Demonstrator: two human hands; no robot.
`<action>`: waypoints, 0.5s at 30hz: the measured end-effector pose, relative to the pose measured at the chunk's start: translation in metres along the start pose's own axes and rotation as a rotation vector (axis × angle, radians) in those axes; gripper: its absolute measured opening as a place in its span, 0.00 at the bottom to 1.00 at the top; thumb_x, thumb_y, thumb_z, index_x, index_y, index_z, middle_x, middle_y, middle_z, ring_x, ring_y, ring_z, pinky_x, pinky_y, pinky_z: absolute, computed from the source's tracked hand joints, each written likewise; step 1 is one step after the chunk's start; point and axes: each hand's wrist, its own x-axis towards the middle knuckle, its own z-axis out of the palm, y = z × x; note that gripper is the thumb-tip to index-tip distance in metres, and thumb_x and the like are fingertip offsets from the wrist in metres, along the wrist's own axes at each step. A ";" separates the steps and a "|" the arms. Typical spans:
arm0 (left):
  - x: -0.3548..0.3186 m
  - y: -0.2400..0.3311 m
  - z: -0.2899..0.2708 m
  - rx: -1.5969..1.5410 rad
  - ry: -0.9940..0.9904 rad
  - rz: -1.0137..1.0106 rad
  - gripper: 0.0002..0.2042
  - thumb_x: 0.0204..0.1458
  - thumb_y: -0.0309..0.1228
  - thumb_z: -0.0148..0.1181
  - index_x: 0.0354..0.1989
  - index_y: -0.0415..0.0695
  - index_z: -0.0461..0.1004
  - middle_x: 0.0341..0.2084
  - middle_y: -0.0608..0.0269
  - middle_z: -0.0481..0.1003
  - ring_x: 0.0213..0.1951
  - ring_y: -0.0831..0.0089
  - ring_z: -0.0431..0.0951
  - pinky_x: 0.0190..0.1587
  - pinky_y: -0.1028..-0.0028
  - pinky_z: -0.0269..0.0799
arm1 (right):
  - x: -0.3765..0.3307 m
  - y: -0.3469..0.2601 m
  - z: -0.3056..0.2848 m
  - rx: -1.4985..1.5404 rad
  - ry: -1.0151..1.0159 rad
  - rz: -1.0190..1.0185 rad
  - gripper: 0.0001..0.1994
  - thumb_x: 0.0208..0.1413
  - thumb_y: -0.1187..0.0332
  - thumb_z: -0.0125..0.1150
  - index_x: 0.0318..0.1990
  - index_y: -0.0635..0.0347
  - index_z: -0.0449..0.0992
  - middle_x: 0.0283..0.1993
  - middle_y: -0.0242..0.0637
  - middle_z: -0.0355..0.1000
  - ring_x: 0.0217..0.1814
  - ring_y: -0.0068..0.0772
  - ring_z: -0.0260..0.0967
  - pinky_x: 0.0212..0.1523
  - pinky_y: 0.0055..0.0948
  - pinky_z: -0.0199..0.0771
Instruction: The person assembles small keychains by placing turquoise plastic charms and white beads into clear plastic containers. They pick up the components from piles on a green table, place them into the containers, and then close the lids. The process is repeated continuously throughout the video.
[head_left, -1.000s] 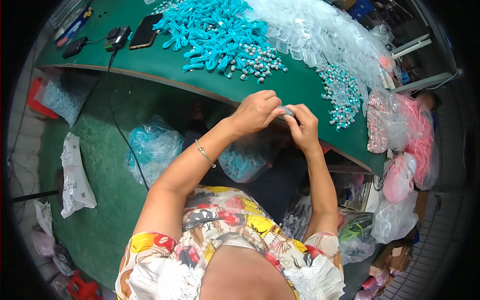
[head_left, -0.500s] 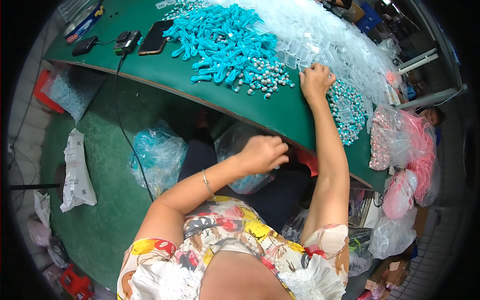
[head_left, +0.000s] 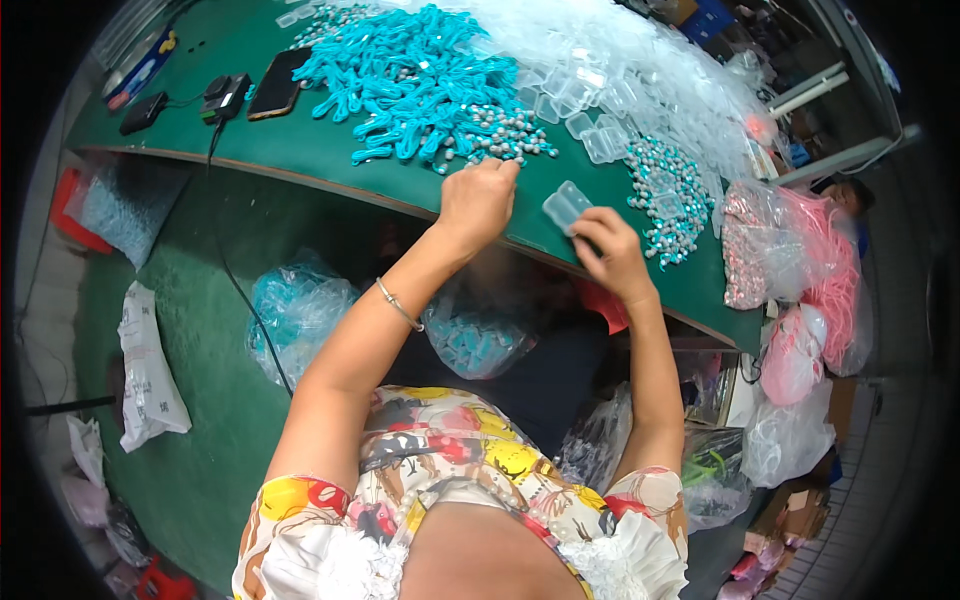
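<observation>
Now my left hand [head_left: 478, 203] rests curled on the green surface [head_left: 330, 150], fingertips touching the silver beads [head_left: 500, 148] beside the turquoise pieces [head_left: 410, 80], while my right hand [head_left: 612, 255] pinches a clear plastic case [head_left: 566, 206] at the edge.

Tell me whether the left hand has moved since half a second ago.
Yes. The left hand went from below the green table edge, near the lap, up onto the table, and its fingers now touch the beads beside the turquoise pile.

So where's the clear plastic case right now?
In the head view, the clear plastic case is pinched in the right hand above the green table's near edge, right of the left hand.
</observation>
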 end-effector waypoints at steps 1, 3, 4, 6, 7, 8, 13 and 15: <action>-0.003 0.001 -0.001 -0.007 -0.015 0.002 0.04 0.49 0.29 0.61 0.31 0.44 0.75 0.27 0.55 0.75 0.30 0.54 0.79 0.30 0.58 0.74 | -0.003 -0.004 0.002 -0.021 -0.012 -0.038 0.09 0.46 0.80 0.63 0.36 0.60 0.78 0.40 0.41 0.73 0.42 0.44 0.74 0.43 0.36 0.75; -0.006 0.004 -0.005 0.003 -0.043 -0.021 0.07 0.48 0.32 0.64 0.29 0.43 0.75 0.28 0.55 0.74 0.30 0.54 0.79 0.30 0.58 0.75 | -0.005 -0.007 0.005 -0.017 -0.015 -0.057 0.11 0.44 0.80 0.62 0.37 0.58 0.78 0.40 0.40 0.73 0.43 0.44 0.73 0.43 0.37 0.74; -0.009 0.005 -0.007 0.013 -0.051 -0.036 0.07 0.49 0.32 0.64 0.29 0.43 0.75 0.29 0.55 0.74 0.30 0.55 0.79 0.30 0.57 0.75 | -0.005 -0.005 0.004 -0.045 0.050 -0.042 0.10 0.44 0.79 0.62 0.36 0.58 0.78 0.40 0.39 0.74 0.43 0.44 0.73 0.43 0.38 0.73; -0.013 0.004 -0.010 0.033 -0.064 -0.070 0.07 0.49 0.32 0.64 0.29 0.43 0.75 0.29 0.55 0.74 0.31 0.55 0.79 0.31 0.57 0.75 | 0.001 0.004 0.000 -0.102 0.178 -0.015 0.10 0.44 0.78 0.62 0.36 0.57 0.78 0.39 0.39 0.74 0.43 0.44 0.73 0.43 0.40 0.72; -0.015 0.004 -0.010 0.023 -0.062 -0.070 0.07 0.49 0.33 0.64 0.29 0.43 0.75 0.29 0.55 0.73 0.32 0.54 0.79 0.31 0.57 0.74 | 0.003 0.013 -0.008 -0.238 0.196 0.040 0.08 0.45 0.76 0.62 0.36 0.56 0.78 0.38 0.38 0.75 0.44 0.42 0.73 0.44 0.41 0.69; -0.015 0.006 -0.010 0.020 -0.068 -0.076 0.07 0.50 0.33 0.64 0.30 0.43 0.75 0.29 0.55 0.73 0.32 0.54 0.78 0.32 0.57 0.74 | 0.000 0.042 -0.010 -0.290 0.237 0.138 0.07 0.46 0.74 0.63 0.35 0.54 0.79 0.37 0.37 0.76 0.43 0.40 0.73 0.44 0.42 0.67; -0.015 0.010 -0.015 -0.016 -0.063 -0.098 0.06 0.50 0.31 0.64 0.33 0.44 0.76 0.31 0.56 0.73 0.32 0.53 0.78 0.33 0.57 0.73 | -0.002 0.081 -0.024 -0.769 0.076 0.366 0.09 0.49 0.68 0.66 0.39 0.48 0.81 0.37 0.32 0.76 0.46 0.37 0.70 0.51 0.49 0.57; -0.015 0.005 -0.010 -0.051 -0.057 -0.031 0.06 0.50 0.30 0.64 0.34 0.44 0.76 0.31 0.56 0.73 0.33 0.53 0.77 0.34 0.58 0.73 | 0.002 0.084 -0.024 -0.796 0.010 0.353 0.10 0.48 0.67 0.67 0.40 0.48 0.82 0.37 0.32 0.76 0.47 0.36 0.70 0.52 0.50 0.55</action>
